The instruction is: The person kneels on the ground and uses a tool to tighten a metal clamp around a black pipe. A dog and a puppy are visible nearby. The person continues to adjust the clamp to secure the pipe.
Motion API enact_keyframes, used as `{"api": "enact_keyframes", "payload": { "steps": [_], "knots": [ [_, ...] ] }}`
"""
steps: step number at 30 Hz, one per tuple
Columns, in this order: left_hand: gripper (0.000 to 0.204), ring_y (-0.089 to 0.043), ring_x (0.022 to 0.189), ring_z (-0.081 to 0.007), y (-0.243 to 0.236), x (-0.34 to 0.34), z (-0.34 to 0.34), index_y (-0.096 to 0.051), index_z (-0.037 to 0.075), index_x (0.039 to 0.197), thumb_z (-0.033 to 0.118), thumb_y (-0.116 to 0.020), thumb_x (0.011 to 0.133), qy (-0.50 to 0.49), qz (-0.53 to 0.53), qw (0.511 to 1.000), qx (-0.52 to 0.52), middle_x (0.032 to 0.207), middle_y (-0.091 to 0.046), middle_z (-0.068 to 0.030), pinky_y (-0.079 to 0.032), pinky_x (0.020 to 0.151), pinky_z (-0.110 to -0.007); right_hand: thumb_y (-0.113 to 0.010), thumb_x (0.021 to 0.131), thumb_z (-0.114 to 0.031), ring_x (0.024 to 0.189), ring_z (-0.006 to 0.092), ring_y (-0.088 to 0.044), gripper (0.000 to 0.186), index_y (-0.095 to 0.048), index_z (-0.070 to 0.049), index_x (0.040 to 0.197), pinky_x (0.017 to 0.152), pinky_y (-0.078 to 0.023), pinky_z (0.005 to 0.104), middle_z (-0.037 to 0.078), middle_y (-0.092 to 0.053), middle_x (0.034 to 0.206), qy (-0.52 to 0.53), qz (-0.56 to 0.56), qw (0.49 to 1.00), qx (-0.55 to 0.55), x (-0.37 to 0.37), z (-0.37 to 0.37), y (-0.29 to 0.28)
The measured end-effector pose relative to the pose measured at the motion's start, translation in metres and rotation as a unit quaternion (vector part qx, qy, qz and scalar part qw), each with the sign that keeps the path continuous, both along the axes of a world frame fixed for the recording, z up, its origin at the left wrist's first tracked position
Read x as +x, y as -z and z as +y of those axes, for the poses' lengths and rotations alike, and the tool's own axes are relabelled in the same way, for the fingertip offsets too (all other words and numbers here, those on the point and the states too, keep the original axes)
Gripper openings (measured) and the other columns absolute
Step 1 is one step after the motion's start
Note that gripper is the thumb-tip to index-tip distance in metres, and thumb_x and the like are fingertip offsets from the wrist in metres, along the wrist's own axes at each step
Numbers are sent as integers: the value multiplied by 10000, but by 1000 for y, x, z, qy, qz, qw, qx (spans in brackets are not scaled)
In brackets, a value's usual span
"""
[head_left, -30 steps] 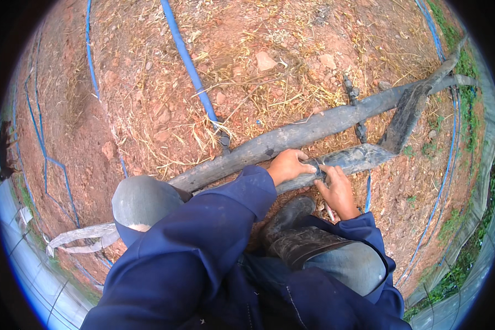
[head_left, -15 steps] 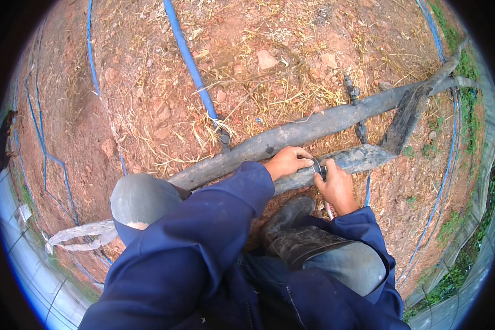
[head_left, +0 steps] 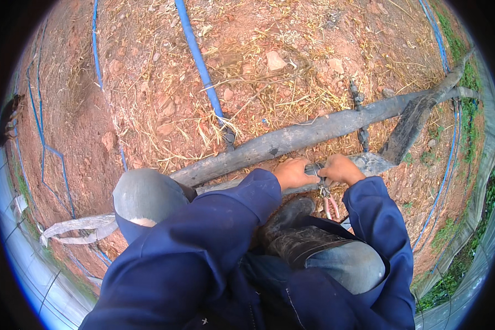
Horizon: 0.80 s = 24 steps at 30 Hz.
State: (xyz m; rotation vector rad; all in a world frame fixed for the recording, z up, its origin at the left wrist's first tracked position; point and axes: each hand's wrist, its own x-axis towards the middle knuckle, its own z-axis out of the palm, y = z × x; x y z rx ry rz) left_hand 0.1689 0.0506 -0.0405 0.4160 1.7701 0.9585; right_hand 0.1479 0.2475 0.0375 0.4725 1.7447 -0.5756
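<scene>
My left hand [head_left: 295, 174] and my right hand [head_left: 342, 169] meet fingertip to fingertip over a flattened dark grey hose [head_left: 368, 161]. Both are closed in a pinch around what looks like a thin dark wire [head_left: 320, 177] at the hose; the fingers hide most of it. Pliers with pinkish-red handles [head_left: 331, 208] lie just below the hands, beside my dark boot [head_left: 291, 217]. A thicker dark grey pipe [head_left: 308, 132] runs across the ground just beyond the hose.
A blue hose [head_left: 198, 60] joins the thick pipe through a black fitting [head_left: 228, 137]. Another black fitting [head_left: 357, 99] stands farther right. A dark strip of hose [head_left: 404, 129] folds across the pipe. Dry straw and stones [head_left: 275, 61] cover reddish soil. Pale sheeting [head_left: 82, 226] lies at left.
My right hand has moved up and turned over the hose, bringing its fingertips against my left hand's. The pliers' handles now show more fully below the hands.
</scene>
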Motion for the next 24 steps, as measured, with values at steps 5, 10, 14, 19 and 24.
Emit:
{"api": "enact_keyframes", "payload": {
  "steps": [5, 10, 14, 19, 24],
  "knots": [
    [788, -635, 1257, -370, -20, 8, -1, -693, 33, 1342, 578, -834, 790, -60, 58, 996, -23, 1332, -684, -195, -503, 1071, -447, -756, 900, -236, 650, 241, -776, 310, -737, 69, 846, 611, -620, 364, 167, -776, 763, 1, -56, 998, -4, -14, -5, -1],
    [721, -658, 1219, -358, -28, -4, 3, -722, 62, 1310, 543, -841, 786, -52, -9, 998, -41, 1276, -712, -179, -518, 1035, -445, -737, 921, -242, 680, 274, -784, 319, -726, 75, 943, 573, -618, 405, 171, -789, 837, 53, -36, 998, -15, -12, -3, -5],
    [666, -681, 1166, -363, -27, -5, 7, -746, 76, 1265, 521, -845, 780, -60, -57, 995, -51, 1195, -738, -179, -534, 989, -448, -720, 939, -246, 704, 286, -788, 333, -724, 84, 976, 584, -627, 411, 173, -790, 860, 94, -79, 992, -12, -12, -1, -1],
    [600, -676, 1164, -368, -22, -4, 8, -762, 71, 1185, 522, -824, 794, -18, 0, 999, -33, 1186, -734, -174, -533, 981, -477, -725, 949, -243, 714, 291, -785, 306, -729, 60, 987, 577, -626, 424, 179, -778, 854, 84, -73, 994, -16, -12, -3, 5],
    [571, -622, 1235, -401, -26, 11, 8, -753, 55, 1173, 509, -782, 829, -25, 58, 998, -16, 1271, -687, -188, -494, 1037, -530, -726, 962, -243, 711, 284, -770, 238, -709, -9, 1003, 513, -599, 444, 155, -756, 825, 100, -96, 990, -7, -7, -4, 10]
  ]
}}
